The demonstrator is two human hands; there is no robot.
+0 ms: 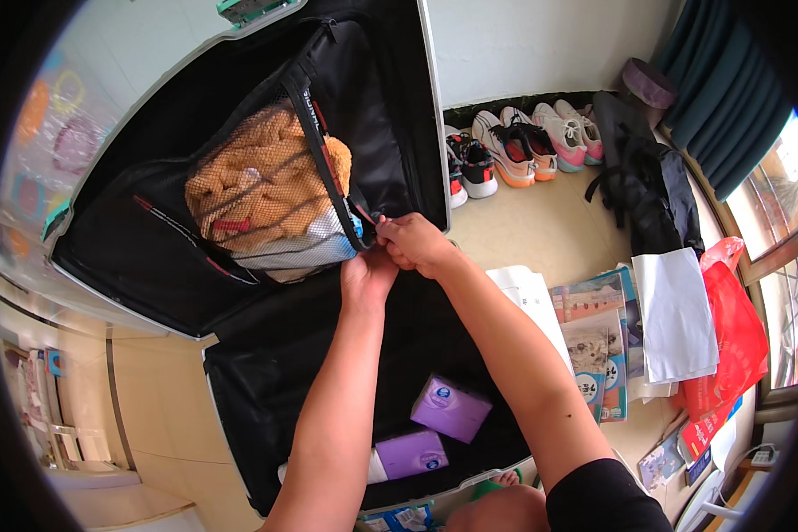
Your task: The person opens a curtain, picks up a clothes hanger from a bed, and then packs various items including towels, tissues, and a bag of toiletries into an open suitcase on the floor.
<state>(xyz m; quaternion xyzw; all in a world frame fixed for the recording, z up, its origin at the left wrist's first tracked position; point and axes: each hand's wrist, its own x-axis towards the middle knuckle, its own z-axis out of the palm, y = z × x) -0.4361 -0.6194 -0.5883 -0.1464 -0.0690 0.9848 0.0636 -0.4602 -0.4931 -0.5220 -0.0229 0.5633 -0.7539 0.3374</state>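
Note:
An open suitcase [399,80] with a black lining stands before me, its lid raised. Behind the mesh pocket [239,153] in the lid sit an orange-brown fluffy cloth or plush item [272,179] and a white-and-blue item [306,249]. My left hand [370,271] and my right hand [412,244] meet at the pocket's lower right corner, fingers closed on its black strap [362,206]; the fingertips partly hide what they pinch. Two purple tissue packs [451,407] lie in the suitcase's lower half, with a white roll-like item [376,467] partly behind my left forearm.
Pairs of sneakers [505,149] line the wall. To the right are a black bag [658,193], books [592,339], white paper [676,312] and a red plastic bag [731,326]. A teal curtain [721,100] hangs at the upper right.

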